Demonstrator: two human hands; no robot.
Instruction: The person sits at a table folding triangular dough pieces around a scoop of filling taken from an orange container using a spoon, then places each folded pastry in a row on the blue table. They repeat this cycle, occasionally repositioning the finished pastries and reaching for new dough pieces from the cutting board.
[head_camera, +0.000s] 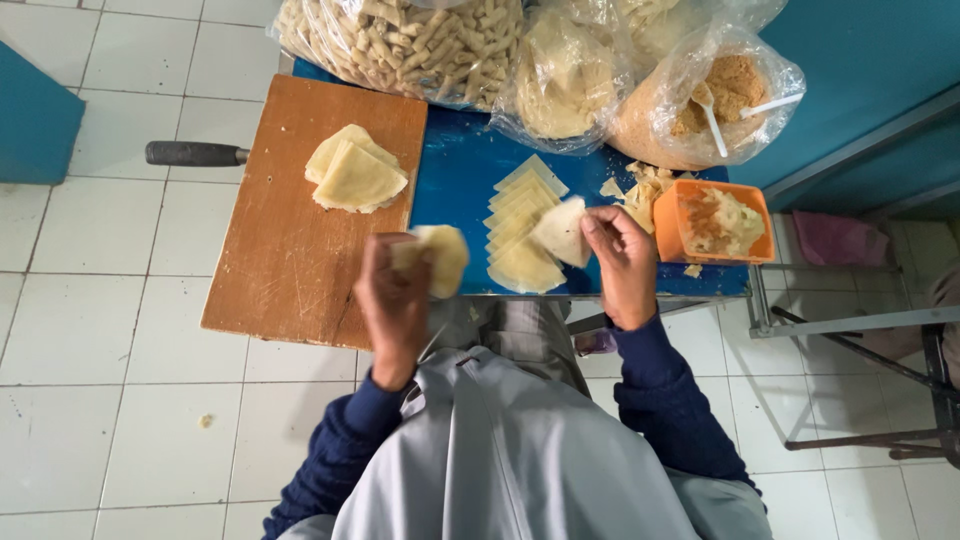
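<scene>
Left hand (393, 300), nearest the lens, has its grip closed around a folded pastry piece (437, 256) held above the counter (455, 170) edge. Right hand (622, 262) pinches a single wrapper (562, 231) lifted from the fanned row of wrappers (520, 225). Advice: lift by one corner, keeping the sheets beneath flat. Orange tub (716, 222) holds a pale mash, apparently filling. Clear bags (440, 45) behind hold stick snacks, wrappers and crumbs. Finished pieces (355, 170) lie on the wooden board (300, 220).
</scene>
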